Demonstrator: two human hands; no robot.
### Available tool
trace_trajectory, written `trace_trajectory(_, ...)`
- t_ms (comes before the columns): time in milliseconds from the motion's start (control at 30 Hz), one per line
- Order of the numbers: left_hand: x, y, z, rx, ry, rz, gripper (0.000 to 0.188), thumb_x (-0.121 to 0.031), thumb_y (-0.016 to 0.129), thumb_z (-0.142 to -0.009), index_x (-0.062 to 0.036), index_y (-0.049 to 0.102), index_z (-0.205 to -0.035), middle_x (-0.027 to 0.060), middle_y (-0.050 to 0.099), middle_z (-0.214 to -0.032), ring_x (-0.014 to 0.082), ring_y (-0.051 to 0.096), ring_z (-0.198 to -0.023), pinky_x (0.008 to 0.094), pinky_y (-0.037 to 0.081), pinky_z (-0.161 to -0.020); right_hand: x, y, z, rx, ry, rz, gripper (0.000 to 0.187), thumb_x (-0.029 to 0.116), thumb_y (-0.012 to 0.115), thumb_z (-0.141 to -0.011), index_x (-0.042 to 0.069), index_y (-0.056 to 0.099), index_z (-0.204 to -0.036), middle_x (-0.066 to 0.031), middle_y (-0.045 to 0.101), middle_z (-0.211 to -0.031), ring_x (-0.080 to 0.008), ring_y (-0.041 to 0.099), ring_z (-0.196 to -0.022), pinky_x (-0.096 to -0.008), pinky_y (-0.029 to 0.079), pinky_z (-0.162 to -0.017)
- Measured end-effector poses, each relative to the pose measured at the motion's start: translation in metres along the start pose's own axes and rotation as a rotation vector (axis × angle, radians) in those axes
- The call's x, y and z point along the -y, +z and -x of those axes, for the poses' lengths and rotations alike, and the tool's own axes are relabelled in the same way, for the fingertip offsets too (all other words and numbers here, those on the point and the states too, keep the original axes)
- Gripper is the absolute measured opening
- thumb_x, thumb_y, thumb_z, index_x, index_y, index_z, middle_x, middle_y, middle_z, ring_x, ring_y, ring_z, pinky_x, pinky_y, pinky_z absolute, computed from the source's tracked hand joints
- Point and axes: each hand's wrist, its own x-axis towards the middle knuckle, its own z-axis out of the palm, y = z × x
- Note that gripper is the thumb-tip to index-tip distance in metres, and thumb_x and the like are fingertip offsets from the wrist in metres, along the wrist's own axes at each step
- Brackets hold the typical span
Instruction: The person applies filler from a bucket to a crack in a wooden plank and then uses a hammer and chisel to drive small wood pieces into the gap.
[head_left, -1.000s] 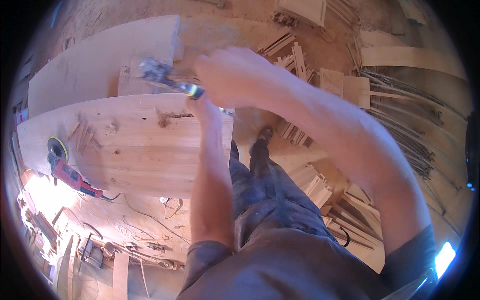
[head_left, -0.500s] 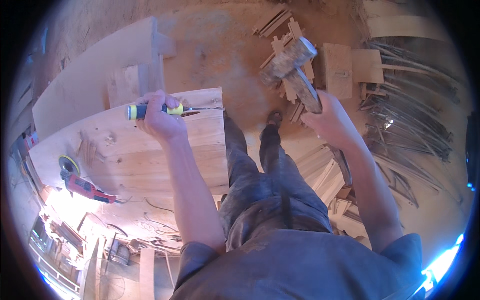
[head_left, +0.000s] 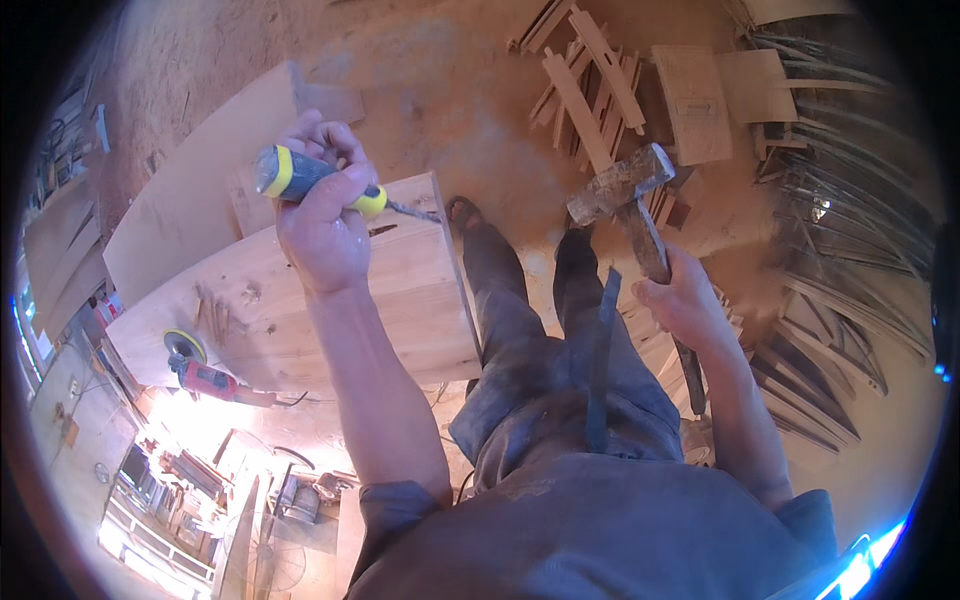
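My left hand (head_left: pixel 328 220) is wrapped round the dark blue and yellow handle of a chisel (head_left: pixel 300 177), its thumb along the grip. The slim metal blade slants down toward the right end of a pale wooden board (head_left: pixel 400 295). Whether its tip touches the wood, I cannot tell. Close below the blade, a dark narrow slot (head_left: pixel 383 229) is cut in the board. On the right, my right hand (head_left: pixel 684 302) grips the wooden handle of a heavy, worn hammer (head_left: pixel 618 186), its block-shaped head held up beyond the hand, apart from the chisel.
A red angle grinder (head_left: pixel 207 380) with a round disc lies at the board's near left edge. Behind stands another large pale panel (head_left: pixel 190 215). Wooden strips (head_left: pixel 590 95) are piled on the dusty floor, beside flat boards (head_left: pixel 692 105). Long thin slats (head_left: pixel 850 190) lie at far right.
My left hand has risen from the board, tilting the chisel with its handle end higher. The hammer has come down and nearer, and the whole view has shifted a little.
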Motion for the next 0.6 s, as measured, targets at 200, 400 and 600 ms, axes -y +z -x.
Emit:
trace_trajectory(200, 0.028, -0.037, -0.009, -0.048, 0.037, -0.049, 0.039, 0.004, 0.062, -0.073, 0.0016, 0.059, -0.112, 0.0115, 0.059, -0.089, 0.0215, 0.059, -0.072, 0.0342, 0.051, -0.067, 0.01, 0.003, 0.011, 0.057, -0.015, -0.008, 0.028, 0.014, 0.07, -0.083, -0.002, 0.057, -0.102, -0.0078, 0.057, -0.078, -0.0159, 0.056, -0.066, -0.0347, 0.047, -0.061)
trace_trajectory(400, 0.042, -0.035, -0.008, -0.235, 0.28, -0.16, 0.019, 0.001, 0.065, -0.08, 0.0024, 0.06, -0.098, 0.0082, 0.057, -0.069, 0.0184, 0.054, -0.052, 0.0326, 0.047, -0.048, -0.007, 0.009, 0.013, 0.029, -0.033, -0.034, 0.027, 0.012, 0.07, -0.082, -0.002, 0.056, -0.101, -0.0074, 0.056, -0.078, -0.015, 0.055, -0.067, -0.0344, 0.046, -0.06)
trace_trajectory(600, 0.041, -0.016, -0.004, -0.226, 0.309, -0.217, 0.015, 0.003, 0.068, -0.083, 0.0026, 0.058, -0.093, 0.0096, 0.058, -0.062, 0.0177, 0.056, -0.046, 0.0307, 0.047, -0.045, -0.018, 0.009, 0.022, 0.043, 0.026, -0.106, 0.025, 0.011, 0.069, -0.084, 0.001, 0.055, -0.101, -0.0046, 0.054, -0.076, -0.0138, 0.054, -0.062, -0.0327, 0.045, -0.055)
